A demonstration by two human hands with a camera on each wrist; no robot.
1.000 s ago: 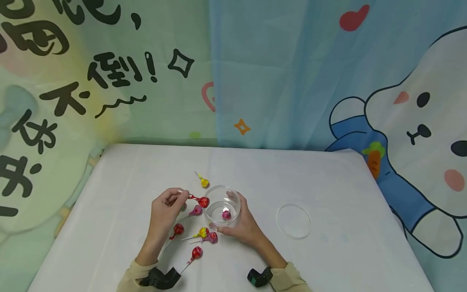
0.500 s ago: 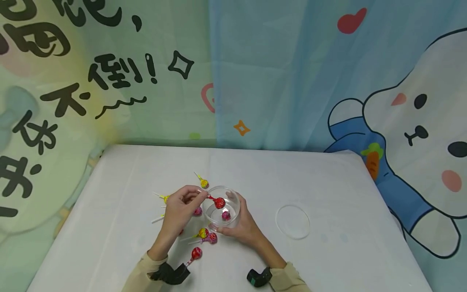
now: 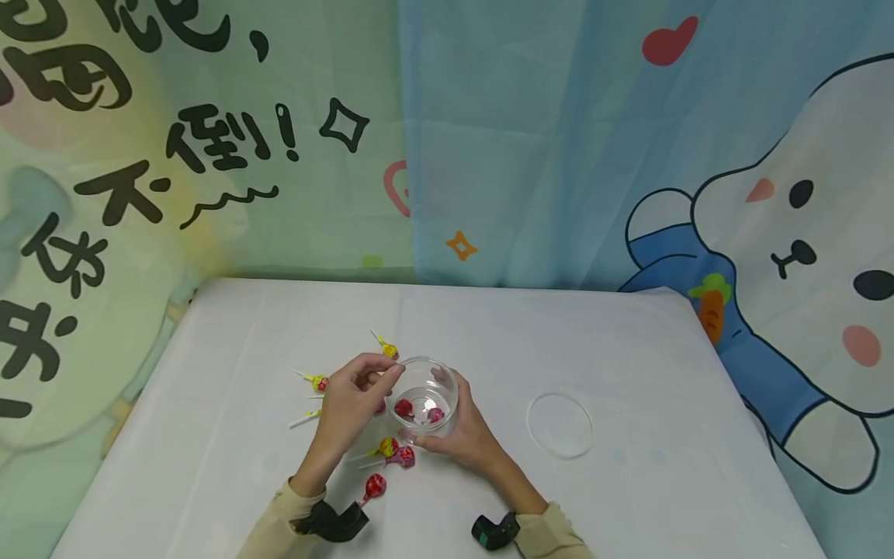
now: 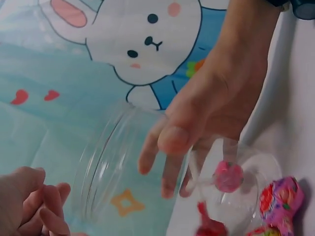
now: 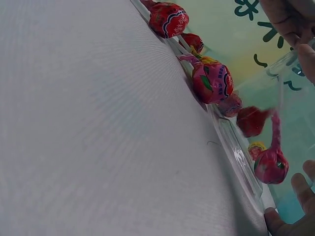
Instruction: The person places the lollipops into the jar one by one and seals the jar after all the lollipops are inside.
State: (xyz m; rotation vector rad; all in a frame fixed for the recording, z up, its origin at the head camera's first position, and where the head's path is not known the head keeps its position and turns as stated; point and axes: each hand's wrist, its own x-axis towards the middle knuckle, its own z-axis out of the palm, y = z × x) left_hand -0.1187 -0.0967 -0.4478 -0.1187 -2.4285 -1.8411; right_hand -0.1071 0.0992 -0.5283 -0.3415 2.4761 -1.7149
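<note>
The right hand [image 3: 464, 427] grips a clear plastic jar [image 4: 106, 162] from its right side, thumb toward the front. Inside lie a pink-wrapped lollipop [image 5: 271, 166] and a red-wrapped lollipop [image 5: 251, 121], the red one blurred. At the jar's rim, the left hand [image 3: 356, 396] has bent fingers with nothing between them, apart from the red lollipop. Left of the jar, a yellow-and-red lollipop [image 3: 319, 383] shows partly beside the left hand, which hides others. A yellow lollipop [image 3: 388, 447] and a pink one [image 3: 404, 456] lie together in front of the jar.
A clear round lid [image 3: 590, 427] lies on the white table [image 3: 663, 497] right of the jar. One red lollipop [image 3: 375, 486] is near the left wrist camera [image 3: 335, 522], and a yellow lollipop [image 3: 388, 349] lies behind the jar. A printed curtain [image 3: 503, 140] hangs behind.
The left hand has moved right to the jar's mouth and let go of the red lollipop, which has dropped into the jar beside the pink one. The right hand keeps its grip.
</note>
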